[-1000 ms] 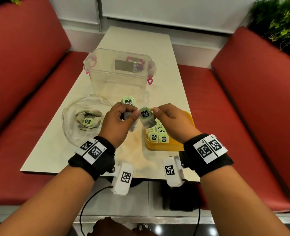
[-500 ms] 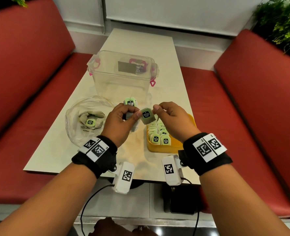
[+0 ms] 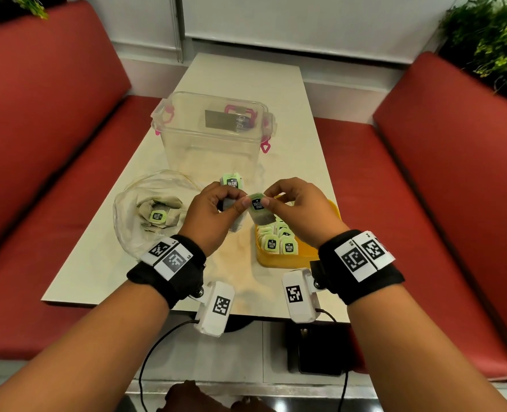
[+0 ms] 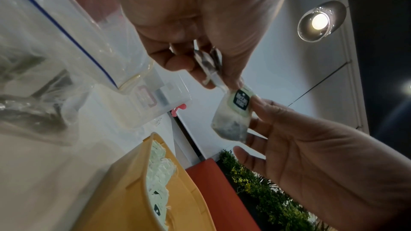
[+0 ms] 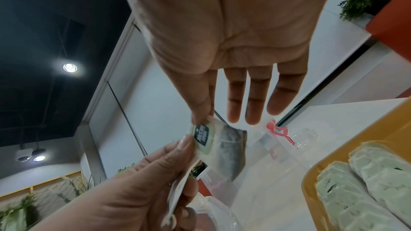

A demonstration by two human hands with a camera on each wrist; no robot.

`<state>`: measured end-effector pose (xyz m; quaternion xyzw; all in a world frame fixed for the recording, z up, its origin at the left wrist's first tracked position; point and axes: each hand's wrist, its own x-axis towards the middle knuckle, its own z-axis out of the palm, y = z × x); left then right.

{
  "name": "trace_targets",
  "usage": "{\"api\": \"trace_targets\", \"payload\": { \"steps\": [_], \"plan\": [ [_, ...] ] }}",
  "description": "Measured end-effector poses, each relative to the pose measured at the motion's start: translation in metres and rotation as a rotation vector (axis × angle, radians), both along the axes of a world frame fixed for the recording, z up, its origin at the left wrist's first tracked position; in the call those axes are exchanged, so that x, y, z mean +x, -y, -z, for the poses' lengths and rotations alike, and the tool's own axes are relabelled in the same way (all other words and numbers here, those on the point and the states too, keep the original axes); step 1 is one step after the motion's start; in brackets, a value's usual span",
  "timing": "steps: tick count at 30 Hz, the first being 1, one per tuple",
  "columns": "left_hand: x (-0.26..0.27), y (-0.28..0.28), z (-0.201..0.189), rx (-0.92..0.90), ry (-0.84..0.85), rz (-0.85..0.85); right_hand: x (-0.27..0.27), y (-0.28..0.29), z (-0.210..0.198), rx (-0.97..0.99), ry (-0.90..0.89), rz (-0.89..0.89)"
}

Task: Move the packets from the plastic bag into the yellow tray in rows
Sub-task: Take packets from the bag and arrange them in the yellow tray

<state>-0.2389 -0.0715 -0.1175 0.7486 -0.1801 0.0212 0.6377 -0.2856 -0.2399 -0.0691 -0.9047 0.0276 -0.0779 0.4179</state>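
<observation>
Pinching one tea bag (image 3: 258, 209) between both hands above the near left corner of the yellow tray (image 3: 276, 260), green tag facing up toward the head camera. Left hand (image 3: 213, 215) curled, thumb tip pressed on the left edge of the tag, other fingers folded round more tea bags (image 3: 230, 181), one green tag sticking up behind the knuckles. Right hand (image 3: 296, 209) gripping the right edge of the same tag between thumb and forefinger; remaining three fingers (image 5: 255, 101) straight and slightly apart in the right wrist view, touching nothing. Pouch of the shared bag (image 4: 231, 124) hanging below the tag, dark contents showing through the paper, clear of the tray and table.

Holding rows of tea bags already, tags up, toward the near left part of the tray; far part of the tray hidden behind the right hand. Lying open on the beige table (image 3: 91, 263) left of the hands, well apart from the tray: plastic bag (image 3: 145, 209) with a loose heap of tea bags inside, one green tag (image 3: 157, 216) showing. Standing beyond the hands: clear storage box (image 3: 213, 138) with pink clips, upright, near the bag's far edge. Flanking the table on both sides: red benches (image 3: 454, 203).
</observation>
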Motion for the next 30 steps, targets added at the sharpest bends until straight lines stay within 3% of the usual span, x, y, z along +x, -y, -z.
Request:
{"api": "trace_targets", "payload": {
  "steps": [7,19,23,30],
  "plan": [
    [0.001,0.008,0.008,0.006,-0.067,0.045,-0.001,0.004,0.001,0.04,0.019,0.038],
    [0.003,0.022,0.017,0.049,-0.033,0.052,-0.005,0.018,0.009,-0.176,-0.075,0.004],
    [0.002,0.026,0.023,0.099,-0.096,0.12,-0.006,0.032,0.023,-0.092,-0.113,0.032],
    [-0.003,0.025,0.034,0.153,-0.187,0.123,-0.01,0.059,0.058,-0.174,-0.296,0.119]
  ]
}}
